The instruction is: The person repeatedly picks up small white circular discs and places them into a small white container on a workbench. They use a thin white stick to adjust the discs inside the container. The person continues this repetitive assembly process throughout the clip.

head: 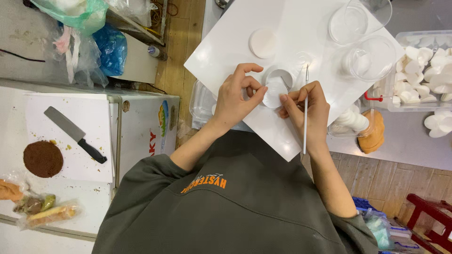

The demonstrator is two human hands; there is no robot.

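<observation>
My left hand pinches the left edge of a thin white petal-shaped piece over a white board. On the other side, my right hand touches that piece with its fingertips while it grips a thin white-handled brush, held upright along the hand. Just behind the piece a small round white cup rests on the board. A flat white disc lies further back.
Two clear plastic cups stand at the board's far right. Beside them a clear box holds several white petals. On the left, a white cabinet top bears a black-handled knife and a brown powder mound. Red stool at lower right.
</observation>
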